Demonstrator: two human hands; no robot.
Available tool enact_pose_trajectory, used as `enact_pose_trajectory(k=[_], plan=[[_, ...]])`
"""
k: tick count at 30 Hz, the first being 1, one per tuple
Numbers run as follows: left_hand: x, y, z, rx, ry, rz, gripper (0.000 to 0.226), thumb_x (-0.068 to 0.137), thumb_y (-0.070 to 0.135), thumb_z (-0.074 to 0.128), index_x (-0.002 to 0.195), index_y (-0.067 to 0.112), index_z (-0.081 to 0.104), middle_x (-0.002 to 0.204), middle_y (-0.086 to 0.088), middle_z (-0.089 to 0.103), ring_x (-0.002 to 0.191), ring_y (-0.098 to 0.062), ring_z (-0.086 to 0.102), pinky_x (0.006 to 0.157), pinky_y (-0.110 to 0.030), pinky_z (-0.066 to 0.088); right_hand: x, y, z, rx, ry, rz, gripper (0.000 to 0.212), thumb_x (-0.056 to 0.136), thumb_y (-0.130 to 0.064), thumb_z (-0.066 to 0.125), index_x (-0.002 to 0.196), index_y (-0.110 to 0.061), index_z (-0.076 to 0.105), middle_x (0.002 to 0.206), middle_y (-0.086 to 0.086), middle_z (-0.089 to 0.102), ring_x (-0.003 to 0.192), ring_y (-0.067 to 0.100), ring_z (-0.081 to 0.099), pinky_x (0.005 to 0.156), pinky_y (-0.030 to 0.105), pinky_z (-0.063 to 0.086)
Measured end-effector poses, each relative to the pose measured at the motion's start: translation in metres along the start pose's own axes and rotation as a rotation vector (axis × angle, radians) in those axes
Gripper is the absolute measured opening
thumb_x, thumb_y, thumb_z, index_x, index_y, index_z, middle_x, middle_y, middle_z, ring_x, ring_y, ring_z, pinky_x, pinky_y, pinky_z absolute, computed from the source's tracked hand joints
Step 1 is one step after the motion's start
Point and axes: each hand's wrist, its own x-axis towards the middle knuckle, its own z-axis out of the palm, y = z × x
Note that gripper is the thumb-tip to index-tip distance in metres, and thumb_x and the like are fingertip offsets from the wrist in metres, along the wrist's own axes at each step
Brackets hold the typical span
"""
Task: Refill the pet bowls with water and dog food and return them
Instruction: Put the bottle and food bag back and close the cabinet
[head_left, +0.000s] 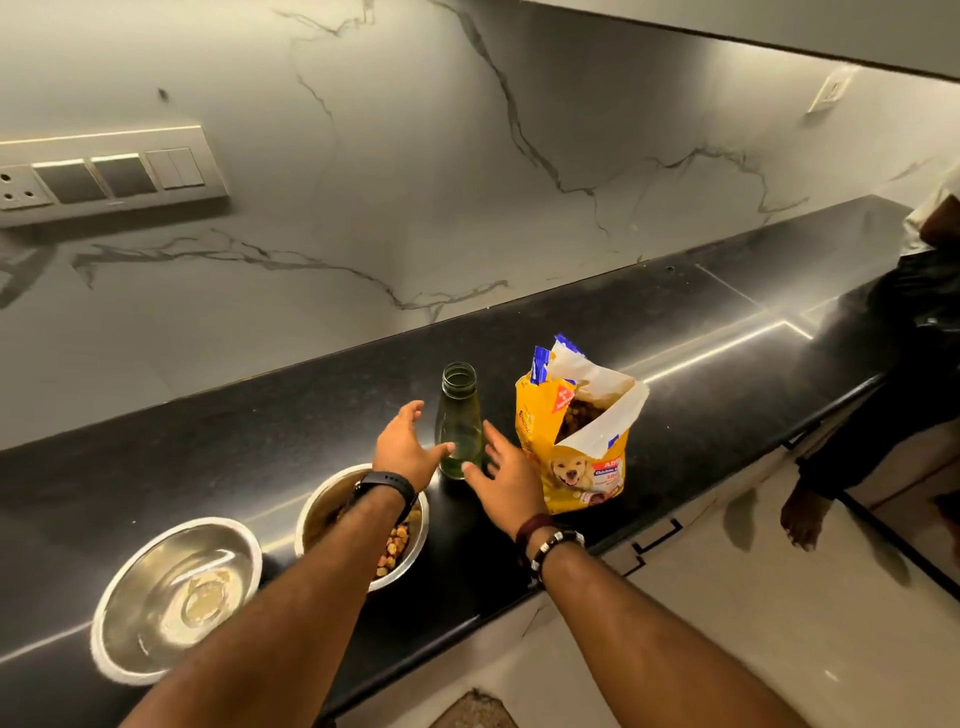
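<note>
Both hands (457, 462) reach, fingers spread, flanking an uncapped glass bottle (459, 421); a clumsy grab could topple it.

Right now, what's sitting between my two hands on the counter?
In the head view, the open glass bottle stands upright between the left hand and right hand, both open beside it.

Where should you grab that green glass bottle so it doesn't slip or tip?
Grip the glass bottle round its wide lower body, coming in from the front with both open hands, left hand and right hand, on either side. It stands upright with no cap, and the neck is narrow, so a low, level hold probably keeps it steadiest beside the dog food bag.
</note>
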Motion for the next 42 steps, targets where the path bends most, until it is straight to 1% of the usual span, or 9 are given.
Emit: enact_pose_trajectory(k=[3, 6, 9, 18, 21, 28, 32, 38, 42], plan=[[0.014, 0.004, -0.001, 0.043, -0.164, 0.009, 0.081, 0.076, 0.031, 0.083, 0.145, 0.025, 0.042, 0.145, 0.002, 0.052, 0.133, -0.020, 0.049, 0.109, -0.036, 0.040, 0.031, -0.001, 0.004, -0.023, 0.055, 0.076, 0.083, 0.085, -0.024, 0.075, 0.157, -0.025, 0.033, 0.154, 0.004, 0.048, 0.143, 0.020, 0.045, 0.114, 0.044, 0.044], [0.022, 0.005, 0.004, 0.039, -0.257, 0.032, 0.075, 0.076, 0.027, 0.083, 0.141, 0.029, 0.046, 0.138, 0.002, 0.058, 0.129, -0.020, 0.053, 0.103, -0.033, 0.041, 0.047, -0.003, 0.001, -0.057, 0.036, 0.075, 0.082, 0.083, -0.020, 0.079, 0.155, -0.024, 0.038, 0.153, 0.003, 0.049, 0.142, 0.021, 0.045, 0.115, 0.041, 0.042], [0.027, 0.000, 0.010, 0.030, -0.249, 0.036, 0.071, 0.075, 0.022, 0.083, 0.137, 0.030, 0.048, 0.131, 0.002, 0.063, 0.124, -0.019, 0.058, 0.100, -0.033, 0.046, 0.053, 0.001, 0.002, -0.046, -0.042, 0.032, 0.075, 0.082, -0.016, 0.080, 0.148, -0.024, 0.045, 0.143, -0.001, 0.057, 0.134, 0.017, 0.051, 0.110, 0.032, 0.042], [0.019, 0.006, -0.010, 0.030, -0.235, 0.118, 0.071, 0.074, 0.022, 0.085, 0.136, 0.024, 0.050, 0.128, 0.003, 0.062, 0.117, -0.015, 0.059, 0.097, -0.027, 0.047, 0.055, 0.000, 0.000, -0.014, -0.132, -0.025, 0.074, 0.084, -0.021, 0.081, 0.145, -0.037, 0.043, 0.133, -0.012, 0.059, 0.123, 0.008, 0.056, 0.109, 0.038, 0.048], [0.015, 0.011, -0.042, 0.000, -0.226, 0.124, 0.069, 0.072, 0.023, 0.086, 0.132, 0.028, 0.053, 0.122, 0.008, 0.065, 0.112, -0.010, 0.061, 0.100, -0.030, 0.049, 0.052, -0.026, -0.003, -0.049, -0.157, -0.072, 0.072, 0.083, -0.028, 0.082, 0.144, -0.039, 0.044, 0.129, -0.016, 0.058, 0.117, 0.002, 0.054, 0.100, 0.025, 0.046], [-0.008, 0.036, -0.152, -0.004, -0.123, 0.230, 0.070, 0.065, 0.032, 0.090, 0.127, 0.030, 0.059, 0.112, 0.012, 0.069, 0.104, -0.007, 0.064, 0.096, -0.032, 0.053, 0.023, -0.126, 0.001, -0.073, -0.117, -0.369, 0.065, 0.079, -0.042, 0.084, 0.136, -0.032, 0.054, 0.120, -0.014, 0.066, 0.112, 0.003, 0.062, 0.092, 0.012, 0.048], [-0.030, 0.052, -0.213, -0.054, -0.026, 0.308, 0.074, 0.059, 0.030, 0.093, 0.126, 0.024, 0.061, 0.107, 0.007, 0.072, 0.099, -0.010, 0.069, 0.089, -0.035, 0.059, 0.002, -0.179, 0.007, 0.002, -0.073, -0.469, 0.079, 0.069, -0.059, 0.084, 0.135, -0.027, 0.056, 0.121, -0.006, 0.071, 0.108, 0.003, 0.067, 0.093, 0.023, 0.057], [-0.078, 0.078, -0.290, -0.053, 0.153, 0.420, 0.078, 0.064, 0.042, 0.089, 0.132, 0.027, 0.054, 0.106, 0.005, 0.072, 0.094, -0.001, 0.068, 0.077, -0.012, 0.053, -0.034, -0.260, 0.018, 0.093, -0.015, -0.585, 0.064, 0.073, -0.048, 0.086, 0.128, -0.029, 0.058, 0.119, -0.011, 0.069, 0.104, 0.000, 0.067, 0.083, 0.017, 0.057], [-0.111, 0.095, -0.340, 0.012, 0.311, 0.490, 0.083, 0.065, 0.062, 0.080, 0.136, 0.027, 0.053, 0.114, 0.006, 0.071, 0.096, -0.002, 0.067, 0.078, -0.015, 0.051, -0.059, -0.315, 0.028, 0.163, 0.023, -0.666, 0.059, 0.075, -0.044, 0.085, 0.127, -0.032, 0.059, 0.114, -0.014, 0.067, 0.103, 0.000, 0.066, 0.076, 0.010, 0.054]])
